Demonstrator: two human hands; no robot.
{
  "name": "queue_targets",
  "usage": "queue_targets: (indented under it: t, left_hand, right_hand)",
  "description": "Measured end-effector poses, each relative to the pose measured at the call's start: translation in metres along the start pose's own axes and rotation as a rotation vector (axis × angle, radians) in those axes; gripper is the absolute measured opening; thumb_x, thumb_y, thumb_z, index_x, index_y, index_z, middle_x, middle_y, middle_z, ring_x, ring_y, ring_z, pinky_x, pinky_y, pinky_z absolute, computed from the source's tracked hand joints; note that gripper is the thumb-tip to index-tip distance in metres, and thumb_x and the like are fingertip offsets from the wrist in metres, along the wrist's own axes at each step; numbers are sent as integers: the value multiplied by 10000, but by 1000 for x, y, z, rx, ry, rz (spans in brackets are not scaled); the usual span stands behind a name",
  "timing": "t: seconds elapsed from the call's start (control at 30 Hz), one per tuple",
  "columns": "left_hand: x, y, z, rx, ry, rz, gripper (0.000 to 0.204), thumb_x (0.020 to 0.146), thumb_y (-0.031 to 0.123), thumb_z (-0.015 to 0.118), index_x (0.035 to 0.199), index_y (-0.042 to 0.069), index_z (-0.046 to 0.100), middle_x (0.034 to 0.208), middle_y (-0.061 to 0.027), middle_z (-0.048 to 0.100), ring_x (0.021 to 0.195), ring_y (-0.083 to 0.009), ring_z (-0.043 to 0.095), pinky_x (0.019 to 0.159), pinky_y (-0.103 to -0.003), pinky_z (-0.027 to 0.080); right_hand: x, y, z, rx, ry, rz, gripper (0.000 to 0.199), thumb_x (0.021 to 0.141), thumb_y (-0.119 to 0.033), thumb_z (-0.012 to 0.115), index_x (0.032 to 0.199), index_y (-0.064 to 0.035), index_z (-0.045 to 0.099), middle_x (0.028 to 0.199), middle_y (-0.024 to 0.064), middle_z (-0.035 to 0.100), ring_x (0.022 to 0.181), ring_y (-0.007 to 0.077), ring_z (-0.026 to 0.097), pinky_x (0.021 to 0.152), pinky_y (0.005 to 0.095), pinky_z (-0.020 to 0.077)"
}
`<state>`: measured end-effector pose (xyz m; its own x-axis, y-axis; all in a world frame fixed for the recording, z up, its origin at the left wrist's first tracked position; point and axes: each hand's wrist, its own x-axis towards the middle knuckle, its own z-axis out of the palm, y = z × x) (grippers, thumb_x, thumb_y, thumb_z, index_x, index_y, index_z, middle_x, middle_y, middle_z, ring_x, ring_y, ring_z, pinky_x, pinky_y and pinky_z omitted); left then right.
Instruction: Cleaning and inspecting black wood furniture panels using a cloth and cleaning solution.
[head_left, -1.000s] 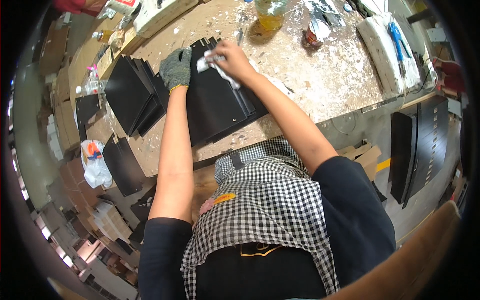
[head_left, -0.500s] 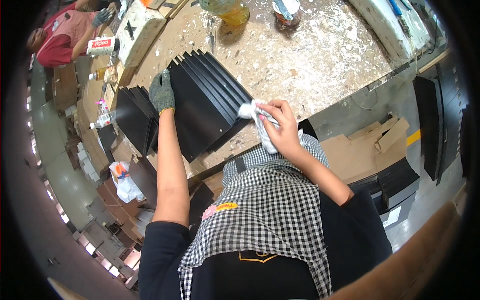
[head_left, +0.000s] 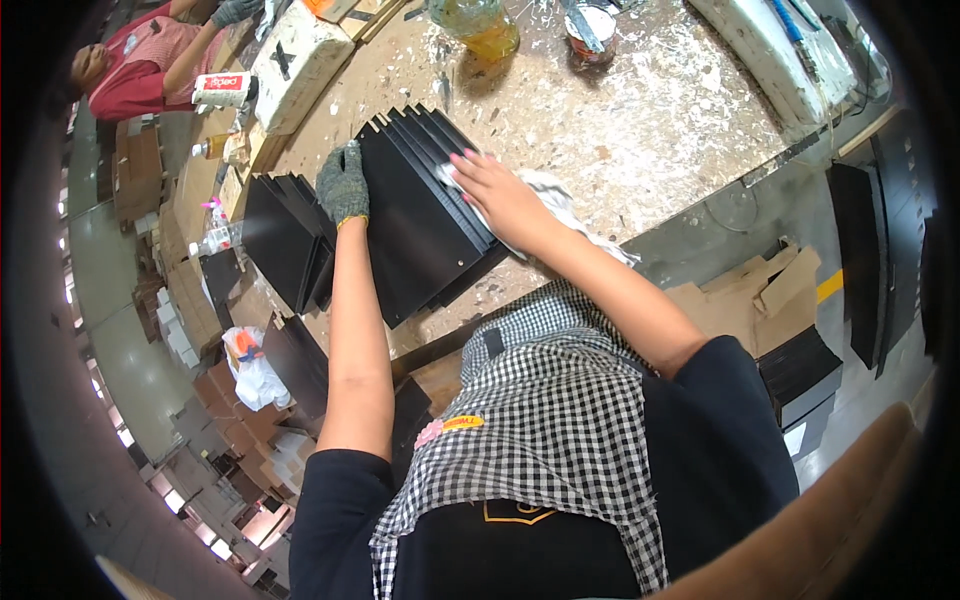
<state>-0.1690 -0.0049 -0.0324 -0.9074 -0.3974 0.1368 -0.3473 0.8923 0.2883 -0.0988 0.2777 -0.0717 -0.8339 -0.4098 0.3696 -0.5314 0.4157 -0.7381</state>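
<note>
Black panel stack (head_left: 405, 230) between ten and eleven o'clock, a hand on either side.
The right hand (head_left: 503, 203) lies flat, fingers extended, over a white cloth (head_left: 560, 203); the gloved left hand (head_left: 343, 187) sits at the stack's ten o'clock (its grip I cannot tell). Hard sideways rubbing might skew the seemingly loose panels.

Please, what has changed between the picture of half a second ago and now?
The right hand moved forward and leftward with the white cloth, from the near-right end of the black panels onto their stepped edges. Its fingers have straightened. The gloved left hand stays at the panels' left side.
</note>
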Motion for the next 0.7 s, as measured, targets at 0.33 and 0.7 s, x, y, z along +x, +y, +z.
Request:
queue_targets:
  t: [0.33,0.7]
  left_hand:
    - [-17,-9,-25,-434,115,-67,450,995,295,593,1352,24,561,1286,-156,651,1221,-288,602,1073,-372,422]
    - [-181,-162,-34,-1310,-51,-388,539,1038,308,535,1482,28,413,1447,-81,497,1332,-197,467,1119,-322,394]
  right_hand:
    - [-98,-25,-119,67,24,213,377,808,86,578,1166,-4,649,1218,153,654,1103,327,611,975,403,485]
    - [2,-6,-108,41,35,318,372,961,-184,620,1307,-48,598,1320,158,624,1229,344,585,1033,380,462]
